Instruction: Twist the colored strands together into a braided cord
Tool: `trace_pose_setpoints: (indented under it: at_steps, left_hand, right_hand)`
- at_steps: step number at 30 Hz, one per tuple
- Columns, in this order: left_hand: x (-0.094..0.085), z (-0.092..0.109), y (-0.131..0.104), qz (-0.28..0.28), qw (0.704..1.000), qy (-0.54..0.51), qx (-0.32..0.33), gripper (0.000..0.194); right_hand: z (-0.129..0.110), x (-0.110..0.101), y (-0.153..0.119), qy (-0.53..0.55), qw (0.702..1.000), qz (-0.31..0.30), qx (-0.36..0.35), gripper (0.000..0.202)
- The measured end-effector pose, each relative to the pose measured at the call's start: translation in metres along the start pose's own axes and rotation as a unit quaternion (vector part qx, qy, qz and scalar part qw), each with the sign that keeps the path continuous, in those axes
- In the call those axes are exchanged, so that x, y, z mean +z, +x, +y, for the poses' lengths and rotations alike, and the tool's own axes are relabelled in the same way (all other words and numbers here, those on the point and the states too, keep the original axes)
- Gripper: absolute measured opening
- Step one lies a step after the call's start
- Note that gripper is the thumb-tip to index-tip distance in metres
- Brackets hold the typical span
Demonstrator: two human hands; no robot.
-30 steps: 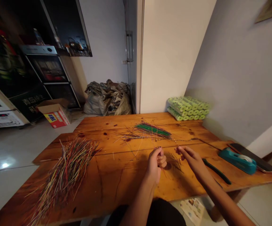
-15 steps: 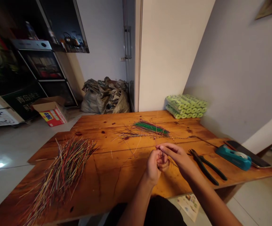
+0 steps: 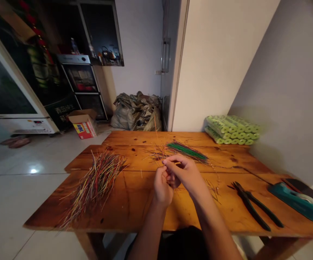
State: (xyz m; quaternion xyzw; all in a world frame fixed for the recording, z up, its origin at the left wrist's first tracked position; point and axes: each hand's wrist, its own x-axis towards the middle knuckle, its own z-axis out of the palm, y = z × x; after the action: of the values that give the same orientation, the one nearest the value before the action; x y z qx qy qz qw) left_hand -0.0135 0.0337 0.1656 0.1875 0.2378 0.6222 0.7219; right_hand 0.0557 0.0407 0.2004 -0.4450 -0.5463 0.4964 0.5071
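My left hand (image 3: 163,186) is closed, fingers curled together, in front of me above the table. Just over it, my right hand (image 3: 185,169) pinches with thumb and forefinger. A thin orange wire (image 3: 155,126) rises from the fingertips, which stay close together; its lower end is hidden in the hands. Beyond them lies a bundle of thin wires (image 3: 187,151), green in the middle, with loose ends fanning left. On the left side of the table rests a large loose bunch of multicoloured wires (image 3: 98,180). A few short wires (image 3: 213,189) lie right of my hands.
Dark-handled pliers (image 3: 250,206) and a teal tape dispenser (image 3: 296,200) lie on the right of the wooden table (image 3: 134,206). Green-wrapped rolls (image 3: 232,130) are stacked at the back right. On the floor behind stand a cardboard box (image 3: 83,124) and grey bags (image 3: 136,111).
The view has swung left, so the table's things appear further right. My hands have shifted left relative to the table, and the orange wire now stands up clearly above the fingers.
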Motion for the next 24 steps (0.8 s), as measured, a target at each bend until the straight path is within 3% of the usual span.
trace_pose_setpoints:
  at_steps: [5, 8, 10, 13, 15, 19, 21, 24]
  left_hand:
    - [-0.002, 0.0, -0.002, 0.066, 0.995, -0.042, 0.055, 0.024]
    - [-0.005, -0.005, 0.004, 0.018, 0.994, -0.023, 0.106, 0.03]
    - [-0.008, -0.007, 0.009, 0.001, 0.992, -0.01, 0.127, 0.036]
    - [-0.013, -0.009, 0.017, 0.05, 0.99, -0.016, 0.131, 0.043]
    - [-0.016, -0.011, 0.022, 0.063, 0.991, -0.038, 0.111, 0.046]
    - [-0.017, -0.021, 0.033, 0.038, 0.997, -0.052, 0.048, 0.046]
    - [-0.017, -0.028, 0.037, 0.026, 0.998, -0.045, 0.032, 0.046]
    - [-0.018, -0.038, 0.041, 0.011, 0.999, -0.033, 0.017, 0.047]
  right_hand:
    - [0.009, 0.015, 0.001, -0.008, 0.999, 0.011, -0.03, 0.028]
    - [0.03, 0.013, 0.005, 0.014, 0.997, 0.042, -0.065, 0.034]
    - [0.049, 0.0, 0.011, 0.01, 0.994, 0.077, -0.073, 0.038]
    - [0.082, -0.043, 0.022, -0.123, 0.984, 0.115, -0.051, 0.042]
    - [0.102, -0.087, 0.029, -0.333, 0.933, 0.131, -0.044, 0.037]
    - [0.127, -0.175, 0.039, -0.45, 0.879, 0.158, 0.026, 0.024]
    - [0.133, -0.202, 0.044, -0.491, 0.854, 0.164, 0.056, 0.021]
    - [0.142, -0.216, 0.054, -0.533, 0.828, 0.154, 0.079, 0.019]
